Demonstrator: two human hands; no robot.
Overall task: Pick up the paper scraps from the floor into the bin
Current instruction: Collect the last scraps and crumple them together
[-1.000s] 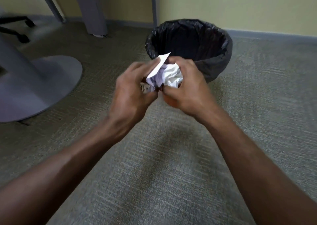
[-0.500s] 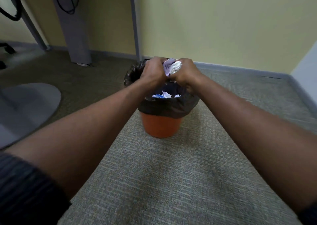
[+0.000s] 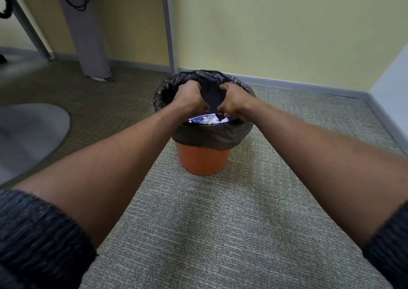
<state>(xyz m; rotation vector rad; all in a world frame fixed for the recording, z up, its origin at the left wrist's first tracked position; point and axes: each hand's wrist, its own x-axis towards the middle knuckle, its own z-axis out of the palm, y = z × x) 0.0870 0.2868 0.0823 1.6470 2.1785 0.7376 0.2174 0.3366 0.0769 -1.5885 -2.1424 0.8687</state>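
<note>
A moment ago both hands held a paper ball; now the left hand (image 3: 189, 99) and right hand (image 3: 233, 102) hang over the bin (image 3: 204, 154), fingers curled but empty. The scraps (image 3: 206, 120) lie inside the bin, so this load looks done.

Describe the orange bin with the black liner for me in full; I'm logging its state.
The orange plastic bin is round, tapering toward its base, and stands upright on the grey-green carpet near the yellow wall. A crinkled black plastic liner folds over its rim and covers the upper wall. White and blue paper scraps lie inside. The left hand and right hand are over its mouth; whether they touch the liner is unclear.
</note>
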